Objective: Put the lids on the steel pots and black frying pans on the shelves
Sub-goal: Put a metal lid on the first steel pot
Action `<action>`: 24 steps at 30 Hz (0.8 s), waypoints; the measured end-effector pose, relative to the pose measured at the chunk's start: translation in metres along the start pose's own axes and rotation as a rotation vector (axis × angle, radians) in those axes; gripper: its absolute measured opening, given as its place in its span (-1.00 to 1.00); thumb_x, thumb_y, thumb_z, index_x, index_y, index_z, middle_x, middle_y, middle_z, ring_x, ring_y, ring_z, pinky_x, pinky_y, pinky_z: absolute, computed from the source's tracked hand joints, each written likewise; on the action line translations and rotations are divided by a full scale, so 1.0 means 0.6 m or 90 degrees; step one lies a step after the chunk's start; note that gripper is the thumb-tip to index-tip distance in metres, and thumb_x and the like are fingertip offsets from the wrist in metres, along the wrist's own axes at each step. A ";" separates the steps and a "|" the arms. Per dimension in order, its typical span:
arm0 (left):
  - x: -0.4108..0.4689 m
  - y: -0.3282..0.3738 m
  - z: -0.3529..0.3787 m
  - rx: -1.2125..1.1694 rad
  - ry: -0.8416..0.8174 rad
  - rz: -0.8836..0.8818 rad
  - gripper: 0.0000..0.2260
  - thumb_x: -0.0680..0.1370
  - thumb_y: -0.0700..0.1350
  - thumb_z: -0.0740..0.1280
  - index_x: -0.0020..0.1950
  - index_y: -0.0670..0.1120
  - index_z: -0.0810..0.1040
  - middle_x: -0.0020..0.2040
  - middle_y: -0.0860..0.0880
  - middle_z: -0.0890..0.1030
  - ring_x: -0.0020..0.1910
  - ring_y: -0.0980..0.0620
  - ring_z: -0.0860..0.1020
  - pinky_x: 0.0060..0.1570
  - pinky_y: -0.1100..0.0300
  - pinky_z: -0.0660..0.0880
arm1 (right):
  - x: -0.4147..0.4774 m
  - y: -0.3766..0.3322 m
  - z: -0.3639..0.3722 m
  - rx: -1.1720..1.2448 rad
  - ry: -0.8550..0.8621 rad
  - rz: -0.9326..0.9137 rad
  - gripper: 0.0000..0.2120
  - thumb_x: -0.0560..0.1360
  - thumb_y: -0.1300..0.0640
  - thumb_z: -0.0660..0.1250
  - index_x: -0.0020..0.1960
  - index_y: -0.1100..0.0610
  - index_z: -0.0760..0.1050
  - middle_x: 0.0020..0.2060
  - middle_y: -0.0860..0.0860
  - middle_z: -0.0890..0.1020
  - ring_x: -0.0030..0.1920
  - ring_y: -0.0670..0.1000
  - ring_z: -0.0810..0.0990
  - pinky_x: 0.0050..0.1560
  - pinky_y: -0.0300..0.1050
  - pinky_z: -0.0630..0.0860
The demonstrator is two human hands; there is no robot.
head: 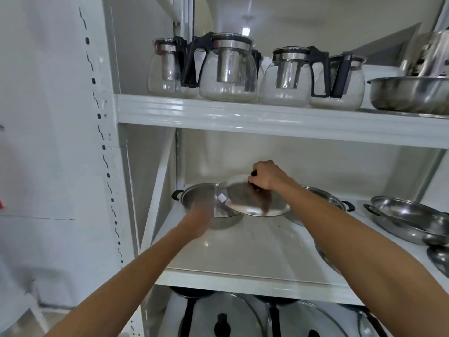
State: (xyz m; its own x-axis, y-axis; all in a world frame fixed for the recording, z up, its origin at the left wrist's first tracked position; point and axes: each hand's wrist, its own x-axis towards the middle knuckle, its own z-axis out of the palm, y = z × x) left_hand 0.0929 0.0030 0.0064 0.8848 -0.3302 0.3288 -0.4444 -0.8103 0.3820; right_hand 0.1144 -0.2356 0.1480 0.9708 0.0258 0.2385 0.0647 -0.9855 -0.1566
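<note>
Holding the steel lid (252, 199) by its black knob, right hand (267, 177) fingers wrapped tight, tilted over the steel pot (194, 199) at the middle shelf's (243, 251) left end so it can slide on. Left hand (200, 221) is steadying the pot's rim, too blurry to tell its grip. Upright's close, front's open

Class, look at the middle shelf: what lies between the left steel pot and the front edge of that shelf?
In the head view, only the left hand reaching at the steel pot; the shelf there is otherwise bare.
</note>
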 end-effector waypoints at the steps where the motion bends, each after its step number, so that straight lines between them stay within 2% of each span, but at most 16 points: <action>1: -0.011 0.011 -0.004 -0.006 0.003 0.008 -0.79 0.53 -0.38 0.24 -0.01 -0.28 0.68 0.02 -0.18 0.69 -0.12 0.02 0.54 -0.05 0.25 0.54 | 0.003 -0.005 -0.001 0.005 0.008 0.001 -0.65 0.47 -0.08 0.32 0.13 0.13 0.54 0.09 0.15 0.53 -0.01 0.19 0.58 -0.07 -0.05 0.52; 3: -0.025 0.031 -0.013 -0.024 0.008 0.012 -0.76 0.53 -0.35 0.23 0.02 -0.26 0.70 0.02 -0.16 0.71 -0.09 -0.05 0.61 -0.05 0.29 0.52 | 0.006 -0.016 0.000 0.021 0.018 0.007 -0.65 0.47 -0.08 0.33 0.11 0.15 0.53 0.07 0.17 0.55 -0.02 0.19 0.61 -0.03 -0.01 0.56; 5: -0.028 0.041 -0.024 -0.045 0.023 -0.028 -0.71 0.51 -0.32 0.22 0.08 -0.20 0.71 0.01 -0.13 0.71 -0.04 -0.11 0.65 0.02 0.16 0.59 | 0.011 -0.025 0.006 0.039 0.021 0.010 -0.67 0.48 -0.08 0.35 0.07 0.17 0.53 0.04 0.17 0.58 -0.05 0.18 0.63 -0.01 0.01 0.58; 9: -0.002 0.013 -0.059 -0.057 0.135 -0.185 -0.77 0.57 -0.26 0.21 0.06 -0.20 0.65 -0.04 -0.18 0.68 -0.07 -0.17 0.65 -0.01 -0.02 0.61 | 0.020 -0.039 0.031 0.053 0.031 0.009 -0.70 0.50 -0.03 0.38 0.07 0.19 0.54 0.05 0.19 0.59 0.01 0.20 0.61 -0.03 -0.02 0.56; 11: 0.013 -0.021 -0.069 -0.082 0.160 -0.264 -0.73 0.60 -0.27 0.20 0.22 -0.20 0.60 0.11 -0.23 0.65 0.03 -0.20 0.64 0.06 -0.01 0.59 | 0.022 -0.044 0.052 0.063 0.033 0.005 -0.72 0.51 0.01 0.38 0.07 0.21 0.54 0.07 0.21 0.58 0.03 0.23 0.61 0.01 0.00 0.57; 13: 0.032 -0.055 -0.068 -0.108 0.137 -0.339 -0.63 0.62 -0.28 0.16 0.43 -0.24 0.44 0.31 -0.27 0.55 0.26 -0.26 0.55 0.25 -0.07 0.49 | 0.028 -0.051 0.076 0.079 0.038 0.000 -0.75 0.50 0.05 0.37 0.07 0.21 0.54 0.09 0.22 0.57 0.04 0.26 0.60 0.04 0.02 0.57; 14: 0.038 -0.064 -0.065 -0.127 0.125 -0.372 -0.62 0.62 -0.27 0.14 0.45 -0.26 0.39 0.34 -0.28 0.52 0.30 -0.27 0.51 0.28 -0.09 0.46 | 0.029 -0.055 0.087 0.087 0.040 -0.004 -0.75 0.50 0.06 0.37 0.07 0.21 0.54 0.09 0.22 0.56 0.05 0.27 0.59 0.05 0.04 0.57; 17: 0.048 -0.074 -0.048 -0.205 0.146 -0.419 -0.71 0.62 -0.28 0.14 0.30 -0.28 0.49 0.18 -0.28 0.60 0.19 -0.28 0.57 0.13 -0.04 0.52 | 0.037 -0.072 0.117 0.107 0.044 -0.031 -0.78 0.49 0.08 0.35 0.04 0.21 0.55 0.05 0.23 0.56 0.04 0.28 0.58 0.04 0.06 0.56; 21: 0.045 -0.086 -0.034 -0.379 0.213 -0.478 -0.87 0.53 -0.28 0.28 -0.04 -0.22 0.62 -0.10 -0.22 0.67 -0.14 -0.18 0.64 -0.21 0.13 0.51 | 0.043 -0.095 0.136 0.120 0.049 -0.045 -0.78 0.51 0.06 0.35 0.04 0.20 0.56 0.04 0.22 0.55 0.04 0.27 0.57 0.03 0.02 0.55; 23: 0.044 -0.096 -0.034 -0.451 0.251 -0.531 -0.87 0.51 -0.25 0.30 -0.17 -0.13 0.62 -0.20 -0.14 0.71 -0.21 -0.13 0.66 -0.17 0.12 0.58 | 0.048 -0.107 0.144 0.131 0.049 -0.046 -0.76 0.52 0.06 0.35 0.07 0.21 0.56 0.06 0.23 0.53 0.05 0.28 0.56 0.06 0.04 0.55; 24: 0.047 -0.104 -0.034 -0.465 0.262 -0.551 -0.87 0.50 -0.24 0.30 -0.17 -0.12 0.64 -0.26 -0.11 0.71 -0.21 -0.12 0.68 -0.12 0.09 0.61 | 0.051 -0.113 0.148 0.134 0.050 -0.050 -0.76 0.52 0.06 0.35 0.06 0.22 0.55 0.07 0.23 0.52 0.04 0.28 0.56 0.07 0.04 0.55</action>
State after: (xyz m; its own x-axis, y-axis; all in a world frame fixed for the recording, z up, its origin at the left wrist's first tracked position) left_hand 0.1426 0.0541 0.0093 0.8769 0.4744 -0.0774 0.1817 -0.1780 0.9671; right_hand 0.1601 -0.1530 0.0809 0.9403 0.0804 0.3306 0.1947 -0.9240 -0.3290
